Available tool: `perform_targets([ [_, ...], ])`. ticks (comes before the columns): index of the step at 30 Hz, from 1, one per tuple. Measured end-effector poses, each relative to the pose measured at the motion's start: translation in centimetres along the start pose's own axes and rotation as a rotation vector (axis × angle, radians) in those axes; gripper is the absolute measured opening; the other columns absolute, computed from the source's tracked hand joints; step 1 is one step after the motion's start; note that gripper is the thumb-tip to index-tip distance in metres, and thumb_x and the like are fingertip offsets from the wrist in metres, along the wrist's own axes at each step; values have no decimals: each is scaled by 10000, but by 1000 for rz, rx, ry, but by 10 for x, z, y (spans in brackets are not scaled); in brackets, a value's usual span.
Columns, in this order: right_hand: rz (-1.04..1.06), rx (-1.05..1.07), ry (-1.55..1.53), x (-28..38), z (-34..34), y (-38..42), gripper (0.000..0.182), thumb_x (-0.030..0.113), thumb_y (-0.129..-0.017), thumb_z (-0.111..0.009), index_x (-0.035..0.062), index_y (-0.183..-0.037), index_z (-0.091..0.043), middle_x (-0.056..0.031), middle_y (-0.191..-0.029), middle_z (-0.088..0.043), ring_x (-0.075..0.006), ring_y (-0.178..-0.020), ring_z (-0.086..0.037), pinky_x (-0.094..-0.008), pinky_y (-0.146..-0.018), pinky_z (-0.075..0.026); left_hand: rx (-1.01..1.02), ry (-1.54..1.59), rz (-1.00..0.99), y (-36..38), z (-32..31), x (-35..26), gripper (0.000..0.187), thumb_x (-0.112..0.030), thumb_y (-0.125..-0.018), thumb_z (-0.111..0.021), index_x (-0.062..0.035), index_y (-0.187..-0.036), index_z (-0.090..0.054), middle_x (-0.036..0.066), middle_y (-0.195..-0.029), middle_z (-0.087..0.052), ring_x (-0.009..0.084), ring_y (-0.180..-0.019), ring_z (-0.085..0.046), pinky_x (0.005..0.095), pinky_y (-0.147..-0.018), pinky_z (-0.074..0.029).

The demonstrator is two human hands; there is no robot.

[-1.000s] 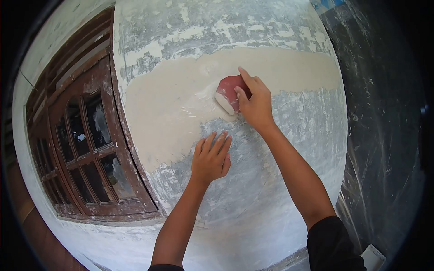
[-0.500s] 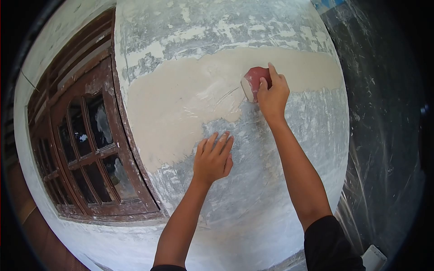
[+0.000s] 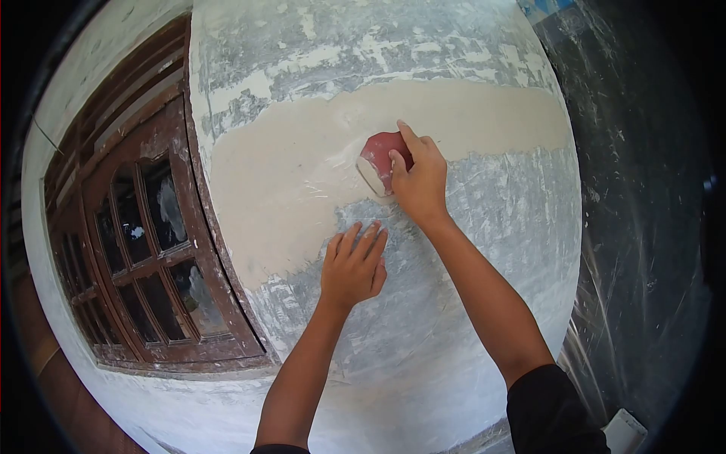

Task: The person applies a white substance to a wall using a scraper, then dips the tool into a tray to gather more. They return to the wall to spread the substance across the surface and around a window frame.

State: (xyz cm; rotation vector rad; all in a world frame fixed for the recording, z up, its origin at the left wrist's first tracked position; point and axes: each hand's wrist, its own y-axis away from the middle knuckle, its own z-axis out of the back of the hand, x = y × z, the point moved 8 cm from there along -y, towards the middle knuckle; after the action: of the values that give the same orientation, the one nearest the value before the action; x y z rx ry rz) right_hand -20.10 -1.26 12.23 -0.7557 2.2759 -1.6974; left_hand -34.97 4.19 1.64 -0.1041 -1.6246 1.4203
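Note:
My right hand (image 3: 422,178) grips a red putty scraper (image 3: 387,148), thumb on its near face and index finger along its upper edge. The scraper's pale, putty-smeared edge faces left and rests against the band of cream wall putty (image 3: 265,181). This band runs across the wall, wide at the left and narrower to the right. My left hand (image 3: 353,266) lies with fingers stretched on the bare grey wall (image 3: 423,295), just under the putty's lower edge, and holds nothing.
To the left is a brown wooden window (image 3: 162,250) with glass panes and paint spots on its frame. A dark, streaked surface (image 3: 643,227) lies to the right of the wall. At the lower right stands a pale object (image 3: 625,433), partly cut off by my sleeve.
My right hand has moved left and slightly down with the scraper, passing over the lower part of the putty band. My left hand has stayed nearly in place.

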Motion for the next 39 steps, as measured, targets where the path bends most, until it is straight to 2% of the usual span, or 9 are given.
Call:
perform_targets([
  [5, -251, -343, 182, -44, 46, -8, 473, 45, -857, -664, -15, -1319, -580, -216, -976, -588, -382, -891, -621, -445, -810, -497, -4, 5, -5, 2, -1, 0, 431, -202, -828, -547, -102, -1232, -661, 70, -1316, -618, 288, -1213, -533, 442, -993, -371],
  [12, -70, -5, 26, -18, 1, 4, 504, 39, -855, -669, -15, -1343, -558, -211, -966, -581, -379, -888, -607, -439, -815, -487, -7, -17, -4, 0, 2, 0, 436, -218, -813, -556, -98, -1216, -670, 65, -1290, -634, 275, -1207, -545, 427, -1012, -386],
  [15, -245, -398, 168, -41, 45, 9, 489, 36, -857, -667, -15, -1333, -565, -213, -967, -580, -378, -895, -603, -439, -813, -486, -4, -8, -2, 1, 0, 0, 435, -210, -816, -553, -100, -1222, -667, 69, -1303, -625, 283, -1211, -537, 437, -1003, -380],
  [19, 10, 6, -68, 13, -5, 19, 471, 33, -859, -661, -31, -1316, -569, -221, -976, -578, -384, -880, -608, -439, -799, -493, 6, 8, 1, 1, 0, 0, 434, -201, -823, -547, -104, -1229, -664, 72, -1316, -616, 288, -1214, -529, 444, -999, -371],
  [22, -50, -1, 18, -23, 8, 14, 473, 24, -854, -661, -15, -1318, -574, -220, -966, -577, -384, -871, -613, -436, -789, -497, -1, 10, -1, 1, 2, -1, 434, -202, -822, -548, -103, -1228, -664, 70, -1314, -617, 289, -1213, -530, 446, -998, -371],
  [25, -144, -379, 180, -35, 57, 13, 472, 15, -850, -660, 0, -1315, -583, -215, -954, -580, -378, -875, -616, -429, -784, -499, 10, 14, 3, 2, -1, 0, 433, -204, -822, -547, -103, -1226, -665, 68, -1318, -613, 291, -1212, -530, 447, -1002, -370],
  [29, 125, 108, -78, 7, 10, 26, 449, 11, -834, -689, 59, -1277, -631, -176, -926, -616, -340, -832, -619, -401, -779, -507, 4, -1, 0, 2, 1, -1, 437, -204, -822, -544, -103, -1229, -664, 69, -1313, -616, 290, -1210, -531, 444, -1005, -370],
  [35, 0, -245, 178, -36, 67, 1, 441, 16, -844, -673, 7, -1281, -612, -191, -921, -586, -346, -819, -611, -408, -773, -503, -7, -8, -5, 1, 0, 0, 444, -205, -817, -544, -105, -1233, -664, 68, -1308, -620, 290, -1209, -534, 442, -1005, -369],
  [39, 122, 124, -30, -6, 24, 18, 450, 15, -852, -685, 48, -1295, -616, -163, -930, -615, -308, -841, -623, -379, -774, -505, 0, 6, 2, 1, 1, -2, 446, -201, -808, -553, -106, -1228, -666, 66, -1310, -619, 289, -1207, -536, 440, -999, -370],
])
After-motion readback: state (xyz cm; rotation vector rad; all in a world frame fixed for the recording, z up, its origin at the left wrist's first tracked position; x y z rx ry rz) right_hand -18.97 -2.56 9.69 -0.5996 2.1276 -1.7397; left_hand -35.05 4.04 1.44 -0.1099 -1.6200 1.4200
